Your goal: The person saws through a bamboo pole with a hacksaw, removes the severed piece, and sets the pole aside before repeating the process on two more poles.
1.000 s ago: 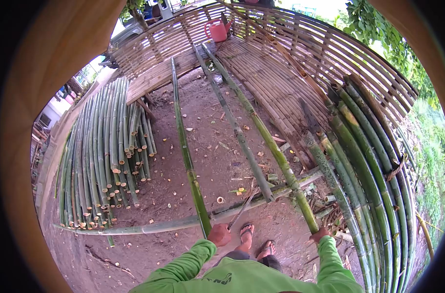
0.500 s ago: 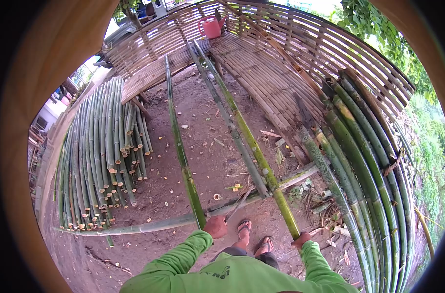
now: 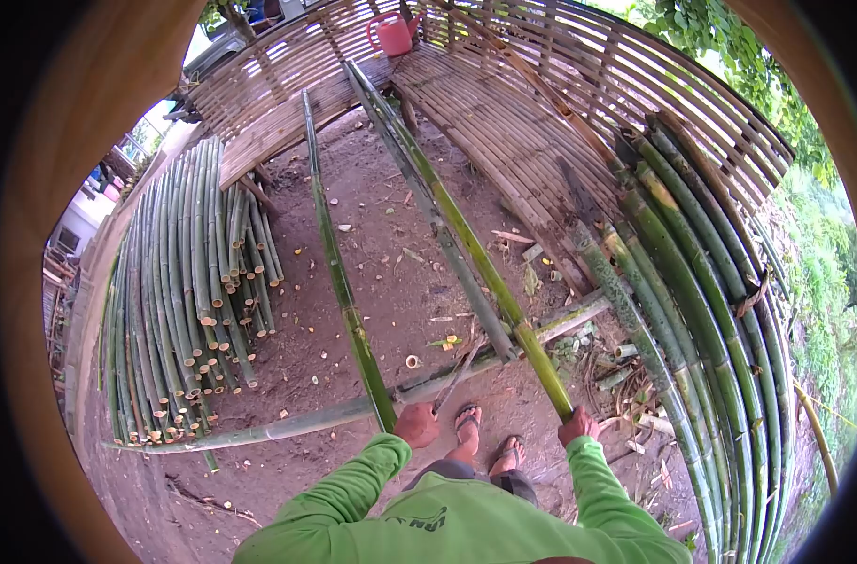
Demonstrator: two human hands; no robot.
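Observation:
My right hand [image 3: 579, 427] is closed round the near end of a yellow-green bamboo pole [image 3: 480, 261], which stretches away from me toward the slatted bench. Beside it lies a greyer bamboo pole [image 3: 447, 240], close along its left side. My left hand [image 3: 416, 427] is a fist with a long, dark-bladed knife [image 3: 459, 378] pointing forward from it. Right at that fist is the near end of a dark green bamboo pole [image 3: 337, 263]. Crosswise under the poles runs a thick bamboo log [image 3: 297, 428] on the ground.
A large stack of cut bamboo poles [image 3: 179, 301] lies at left; longer poles [image 3: 701, 310] lean at right. Behind are a slatted bamboo bench [image 3: 485, 122] and a red watering can [image 3: 394, 36]. Bamboo scraps litter the dirt ground [image 3: 381, 254] near my sandalled feet [image 3: 466, 428].
My right hand has moved forward with the yellow-green pole, which now lies closer along the grey one. My left hand stays by the dark green pole with the knife. The view has shifted slightly.

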